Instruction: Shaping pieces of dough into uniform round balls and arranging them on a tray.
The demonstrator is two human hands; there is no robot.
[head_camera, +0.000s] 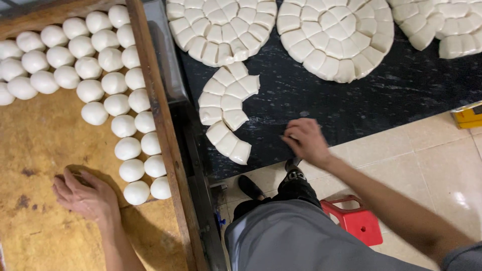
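**Dough rounds fill the tray as cut pieces wait on the dark counter**

My left hand (85,195) lies cupped, palm down, on the wooden tray (45,145), fingers curled together over something I cannot make out beneath them. Just to its right stand the nearest dough balls (136,192), the bottom end of two columns running up the tray's right edge toward the packed rows at its top left.

My right hand (306,140) rests on the black counter (351,105) near its front edge, fingers bent under and knuckles up; whether it grips anything I cannot tell. To its left lies a curved strip of cut dough (226,108), its long axis running from upper right down to the counter's front edge, the arc bowing to the left.

Behind it sit scored dough discs (334,35), cut into wedges. Below, a red stool (359,221) stands on the tiled floor (427,160) beside my grey trousers (296,236).
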